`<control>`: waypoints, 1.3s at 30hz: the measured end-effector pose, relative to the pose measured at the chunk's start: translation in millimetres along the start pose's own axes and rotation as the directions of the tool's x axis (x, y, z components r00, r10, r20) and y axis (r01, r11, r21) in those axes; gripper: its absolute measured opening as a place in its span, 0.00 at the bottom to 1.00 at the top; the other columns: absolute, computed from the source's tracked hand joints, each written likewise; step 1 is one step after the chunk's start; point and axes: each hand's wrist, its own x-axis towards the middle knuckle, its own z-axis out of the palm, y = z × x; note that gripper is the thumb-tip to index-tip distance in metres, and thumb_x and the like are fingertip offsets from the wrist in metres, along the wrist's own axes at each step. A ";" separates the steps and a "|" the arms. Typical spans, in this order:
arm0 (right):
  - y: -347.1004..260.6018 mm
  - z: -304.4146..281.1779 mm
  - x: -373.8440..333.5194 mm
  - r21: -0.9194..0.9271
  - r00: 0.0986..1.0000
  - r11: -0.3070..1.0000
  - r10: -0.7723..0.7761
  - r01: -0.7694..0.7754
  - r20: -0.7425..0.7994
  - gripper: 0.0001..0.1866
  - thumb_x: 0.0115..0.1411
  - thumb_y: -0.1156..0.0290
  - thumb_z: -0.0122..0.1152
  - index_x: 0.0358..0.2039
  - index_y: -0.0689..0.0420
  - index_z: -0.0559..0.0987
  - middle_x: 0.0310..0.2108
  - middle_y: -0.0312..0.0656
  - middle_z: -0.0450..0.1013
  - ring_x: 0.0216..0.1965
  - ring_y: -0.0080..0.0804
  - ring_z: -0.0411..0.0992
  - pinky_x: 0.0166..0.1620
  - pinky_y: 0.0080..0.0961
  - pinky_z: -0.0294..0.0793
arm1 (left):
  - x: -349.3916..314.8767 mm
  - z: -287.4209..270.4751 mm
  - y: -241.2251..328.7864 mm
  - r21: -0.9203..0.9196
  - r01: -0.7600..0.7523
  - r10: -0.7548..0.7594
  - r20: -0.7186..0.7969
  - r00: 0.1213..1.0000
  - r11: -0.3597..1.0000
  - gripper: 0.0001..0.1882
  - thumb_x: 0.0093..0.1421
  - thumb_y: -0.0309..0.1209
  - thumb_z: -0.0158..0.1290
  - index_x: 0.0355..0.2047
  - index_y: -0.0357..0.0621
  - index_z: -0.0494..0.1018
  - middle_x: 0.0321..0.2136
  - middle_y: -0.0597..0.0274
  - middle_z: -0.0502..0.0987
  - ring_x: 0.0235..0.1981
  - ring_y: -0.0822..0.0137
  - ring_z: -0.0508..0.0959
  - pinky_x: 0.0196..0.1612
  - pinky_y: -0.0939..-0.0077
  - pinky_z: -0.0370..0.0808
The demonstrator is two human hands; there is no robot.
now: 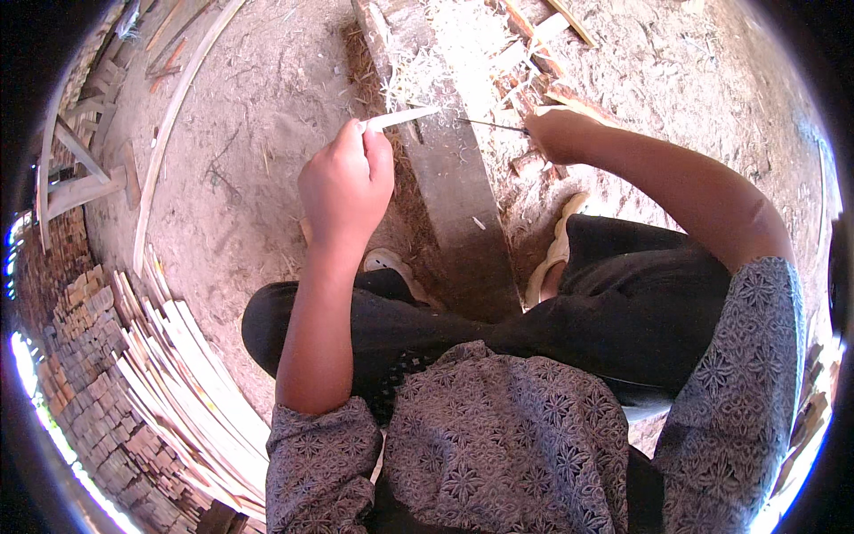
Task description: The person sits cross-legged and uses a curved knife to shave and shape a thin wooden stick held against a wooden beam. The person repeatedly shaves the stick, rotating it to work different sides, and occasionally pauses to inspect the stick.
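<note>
My left hand is closed round a pale wooden stick, whose narrow tip points right over the plank. A bit of what looks like the same stick shows below the wrist side of the hand. Across from it, my right hand grips a knife by its hidden handle. The thin dark knife blade points left, its tip a short gap away from the stick's tip. Beneath both lies a wide grey plank running between my legs, with curled wood shavings heaped on its far part.
Wood offcuts lie right of the plank's far end. A bundle of long pale strips rests at the lower left beside stacked small wood pieces. One long curved strip lies on the dirt floor, near a wooden frame.
</note>
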 end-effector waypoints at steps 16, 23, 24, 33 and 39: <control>-23.3 -42.9 7.7 0.064 0.998 0.996 0.065 -0.065 -0.001 0.13 0.66 0.68 0.55 0.45 0.62 0.75 0.34 0.52 0.79 0.38 0.47 0.81 0.40 0.43 0.81 | -2.8 -1.9 -2.1 0.009 0.043 -0.043 0.016 0.999 0.999 0.14 0.67 0.36 0.49 0.28 0.42 0.74 0.17 0.48 0.75 0.20 0.44 0.77 0.24 0.54 0.70; -63.0 -74.7 -19.9 0.237 0.977 0.971 0.069 -0.020 -0.202 0.15 0.71 0.63 0.50 0.46 0.64 0.71 0.30 0.57 0.78 0.36 0.58 0.79 0.40 0.51 0.77 | -1.0 -5.5 -1.9 -0.003 0.064 -0.064 0.010 0.998 0.998 0.13 0.65 0.36 0.50 0.26 0.42 0.73 0.18 0.47 0.76 0.20 0.43 0.77 0.24 0.51 0.71; -68.8 -76.9 -21.8 0.229 0.969 0.973 0.078 -0.023 -0.234 0.15 0.71 0.63 0.50 0.47 0.63 0.71 0.30 0.57 0.78 0.36 0.58 0.79 0.40 0.51 0.77 | -0.5 -3.8 -1.6 -0.011 0.056 -0.056 0.009 0.998 0.998 0.13 0.65 0.36 0.51 0.26 0.42 0.73 0.18 0.47 0.76 0.20 0.43 0.77 0.24 0.51 0.71; -9.8 -25.6 15.6 -0.006 0.997 0.997 0.083 -0.083 0.007 0.15 0.63 0.77 0.57 0.50 0.67 0.74 0.39 0.56 0.79 0.42 0.44 0.81 0.39 0.41 0.83 | 1.9 0.0 -2.5 0.003 0.073 -0.073 0.004 0.997 0.997 0.17 0.70 0.40 0.49 0.28 0.41 0.75 0.17 0.49 0.74 0.19 0.47 0.76 0.24 0.58 0.70; -41.7 -69.3 -1.5 0.041 0.983 0.985 0.169 -0.166 -0.071 0.13 0.64 0.72 0.55 0.47 0.66 0.76 0.39 0.53 0.80 0.43 0.44 0.81 0.42 0.42 0.82 | -4.4 -3.1 -6.3 0.048 0.086 -0.089 0.064 0.994 0.995 0.14 0.67 0.37 0.50 0.29 0.41 0.75 0.18 0.48 0.74 0.19 0.46 0.76 0.24 0.57 0.70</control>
